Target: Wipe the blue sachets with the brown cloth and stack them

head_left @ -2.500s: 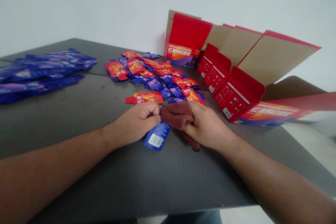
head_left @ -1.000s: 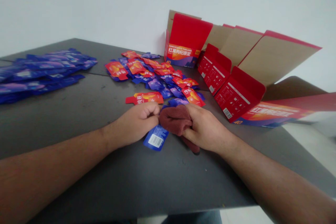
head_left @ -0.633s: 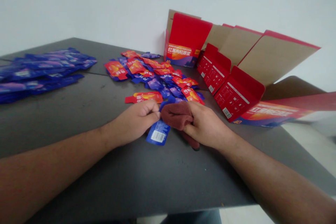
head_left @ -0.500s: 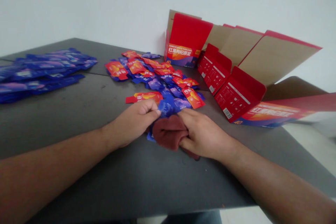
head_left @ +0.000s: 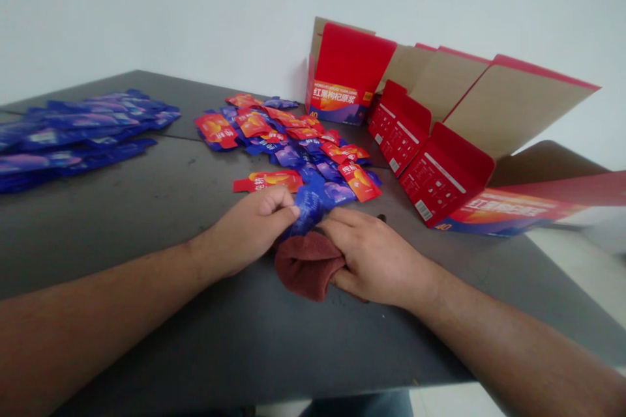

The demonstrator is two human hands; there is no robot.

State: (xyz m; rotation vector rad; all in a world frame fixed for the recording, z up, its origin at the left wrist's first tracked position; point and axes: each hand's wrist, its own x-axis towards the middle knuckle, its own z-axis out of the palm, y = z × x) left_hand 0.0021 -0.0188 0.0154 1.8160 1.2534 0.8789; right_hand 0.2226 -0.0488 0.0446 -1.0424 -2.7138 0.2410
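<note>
Between thumb and fingers, my left hand (head_left: 259,221) pinches the edge of a blue sachet (head_left: 309,205) at the near end of a pile. My right hand (head_left: 374,251) is closed on a folded brown cloth (head_left: 310,264), which lies against the sachet's near part and hides it. Just beyond my left hand lies a red sachet (head_left: 276,180) with an orange print. More red and blue sachets (head_left: 293,137) are heaped loosely behind it.
Stacked blue sachets (head_left: 88,120) lie at the left of the dark table (head_left: 195,339). Along the right stand open red cartons, one at the back (head_left: 342,85) and others nearer (head_left: 435,176), their tall flaps raised. A pale wall rises behind.
My right hand has drawn the brown cloth slightly nearer and to the left, uncovering more of the blue sachet. My left hand keeps its pinch in the same spot.
</note>
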